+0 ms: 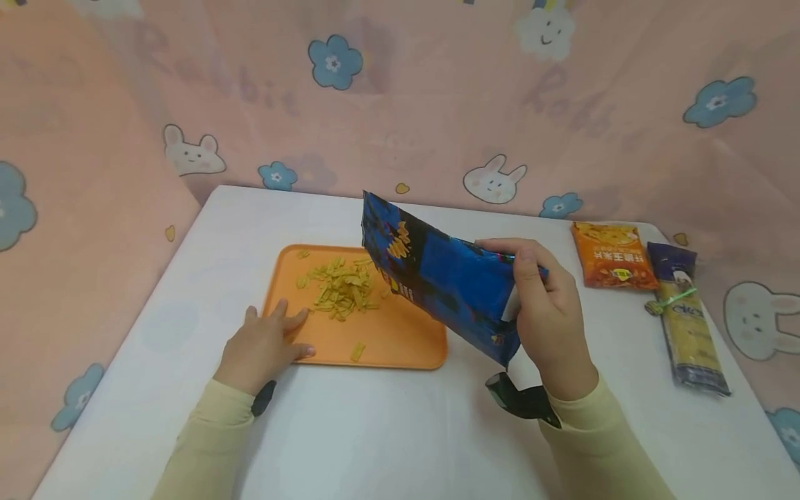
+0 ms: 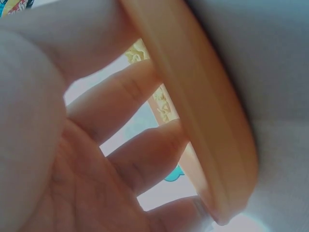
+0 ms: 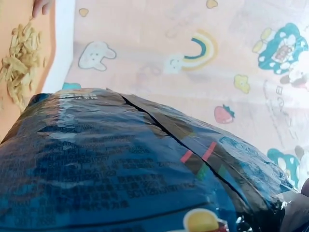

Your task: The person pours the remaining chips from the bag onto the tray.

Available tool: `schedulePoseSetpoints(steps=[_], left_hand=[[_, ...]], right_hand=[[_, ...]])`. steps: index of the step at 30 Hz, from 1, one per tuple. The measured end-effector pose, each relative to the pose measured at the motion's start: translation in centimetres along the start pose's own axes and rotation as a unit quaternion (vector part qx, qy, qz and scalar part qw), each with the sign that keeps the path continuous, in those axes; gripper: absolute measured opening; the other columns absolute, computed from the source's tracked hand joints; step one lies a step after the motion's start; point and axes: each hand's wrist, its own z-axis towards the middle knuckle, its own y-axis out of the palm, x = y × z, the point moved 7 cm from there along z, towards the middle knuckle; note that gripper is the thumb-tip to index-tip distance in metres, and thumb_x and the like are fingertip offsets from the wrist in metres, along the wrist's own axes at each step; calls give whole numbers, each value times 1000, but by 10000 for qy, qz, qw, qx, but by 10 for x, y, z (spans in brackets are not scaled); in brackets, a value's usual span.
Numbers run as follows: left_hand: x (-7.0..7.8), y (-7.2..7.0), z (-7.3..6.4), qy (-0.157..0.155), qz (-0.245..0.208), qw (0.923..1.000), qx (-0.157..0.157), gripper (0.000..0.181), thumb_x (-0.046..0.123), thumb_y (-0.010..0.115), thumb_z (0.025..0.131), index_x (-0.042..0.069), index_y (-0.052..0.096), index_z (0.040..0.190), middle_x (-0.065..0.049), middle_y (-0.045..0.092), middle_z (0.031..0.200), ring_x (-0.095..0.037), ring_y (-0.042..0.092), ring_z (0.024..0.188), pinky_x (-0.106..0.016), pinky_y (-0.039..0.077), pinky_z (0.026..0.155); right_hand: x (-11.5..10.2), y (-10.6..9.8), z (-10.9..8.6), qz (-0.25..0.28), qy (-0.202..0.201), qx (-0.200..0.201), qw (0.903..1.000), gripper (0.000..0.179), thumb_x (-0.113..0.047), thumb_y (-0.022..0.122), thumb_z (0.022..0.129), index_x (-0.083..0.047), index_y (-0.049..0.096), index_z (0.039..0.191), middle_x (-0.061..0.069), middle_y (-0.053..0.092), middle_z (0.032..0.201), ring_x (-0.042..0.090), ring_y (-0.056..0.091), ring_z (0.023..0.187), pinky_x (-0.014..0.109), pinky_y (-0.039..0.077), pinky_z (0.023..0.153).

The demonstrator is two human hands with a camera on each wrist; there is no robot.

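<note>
My right hand (image 1: 553, 312) grips a blue snack bag (image 1: 462, 271) by its near right end, thumb on the upper face. The bag slants over the right part of an orange tray (image 1: 394, 340), its far end toward the upper left. In the right wrist view the bag's printed back (image 3: 111, 159) and its seam fill the lower half. A heap of yellow strip-shaped chips (image 1: 344, 285) lies on the tray, with a few loose pieces apart from it. My left hand (image 1: 262, 347) rests spread at the tray's front left corner. Its fingers (image 2: 149, 154) touch the rim in the left wrist view.
Toward the right of the white table (image 1: 400, 430) lies an orange snack packet (image 1: 614, 257). Beside it is a long clear-and-blue pasta packet (image 1: 694, 333), with a green-stemmed lollipop (image 1: 671, 301) across it. A pink patterned cloth (image 1: 400, 139) hangs behind the table.
</note>
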Motion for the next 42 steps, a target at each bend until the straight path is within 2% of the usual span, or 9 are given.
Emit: schedulePoseSetpoints(steps=[15,19,25,28,31,32,35,38,42], left_hand=[[-1,2,0,39,21,10000,35,73,42,85,90,14,59,152,-29,38,163,-70,31,139,-69,56,78],[1,1,-1,35,20,10000,44,72,41,85,90,13,60,152,-30,38,162,-71,30,139,-71,55,79],[0,1,-1,-23,20,10000,5,74,43,85,90,14,59,152,-30,37,163,-71,29,140,-71,54,80],[0,2,-2,-14,31,10000,14,74,43,85,90,14,59,153,-29,37,163,-71,30,140,-70,55,80],[0,2,-2,18,29,10000,24,74,43,85,90,14,59,153,-30,38,163,-70,31,139,-70,55,78],[0,2,-3,22,30,10000,20,74,43,85,90,14,59,153,-30,38,163,-70,31,139,-70,55,78],[0,1,-3,34,11,10000,3,75,44,85,90,14,59,153,-30,37,163,-70,31,138,-70,55,78],[1,1,-4,45,2,10000,-18,75,45,84,90,14,59,153,-30,36,163,-71,30,139,-70,55,78],[1,0,-4,82,17,10000,-32,74,46,83,91,14,58,153,-30,35,164,-72,27,140,-74,53,79]], right_hand=[[12,-16,-2,-125,200,184,9996,52,-45,36,115,-11,67,140,3,58,145,31,51,131,67,46,101],[18,-28,-4,-187,324,310,9988,53,-49,36,114,-16,67,141,4,55,150,36,48,135,75,43,101],[31,-54,-6,-341,639,623,9954,50,-48,34,115,-24,65,146,4,50,156,38,43,140,77,42,102],[39,-70,-8,-570,774,924,9911,49,-46,33,116,-26,66,146,2,52,154,33,44,137,61,49,102],[47,-88,-12,-868,845,1194,9854,49,-43,32,116,-25,67,145,1,54,150,28,47,131,37,53,92],[50,-93,-13,-954,887,1303,9829,48,-42,32,116,-25,67,145,1,54,150,27,47,130,35,53,91],[60,-109,-19,-1097,1085,1505,9765,48,-40,32,117,-27,67,146,3,49,154,30,44,133,49,52,102],[69,-125,-26,-1175,1241,1750,9696,46,-39,33,117,-28,66,146,4,46,158,35,41,140,71,37,111],[77,-140,-35,-1509,1160,1998,9612,45,-38,35,117,-26,69,144,1,54,154,27,48,132,60,40,113]])
